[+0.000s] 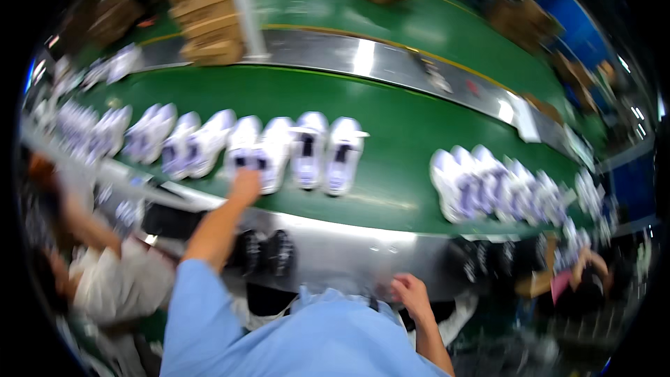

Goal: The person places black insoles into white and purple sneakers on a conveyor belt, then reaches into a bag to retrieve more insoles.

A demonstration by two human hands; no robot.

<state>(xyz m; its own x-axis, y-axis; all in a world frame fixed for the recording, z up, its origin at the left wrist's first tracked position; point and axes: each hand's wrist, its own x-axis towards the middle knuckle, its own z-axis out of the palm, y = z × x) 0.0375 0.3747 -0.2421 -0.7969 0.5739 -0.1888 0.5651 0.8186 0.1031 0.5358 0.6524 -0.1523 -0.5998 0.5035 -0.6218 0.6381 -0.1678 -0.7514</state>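
My left hand [245, 186] reaches over the green belt to a pair of white sneakers [276, 153] with lilac and black insides. Its fingers look closed at the heel end of that pair; blur hides the exact grip. Just right of it stands another white pair [342, 157] with dark patches in the openings. Close to my body, above the metal edge, my right hand [412, 293] has its fingers curled. Whether anything small is in them is too blurred to see.
More white and lilac sneakers line the green belt [391, 167] at left [199, 143] and right [481, 185]. Black shoes [269, 251] sit below the metal edge [349, 237]. Co-workers are at left [118, 272] and right [586, 272]. Stacked cartons [206, 14] stand beyond, beside a pole [246, 10].
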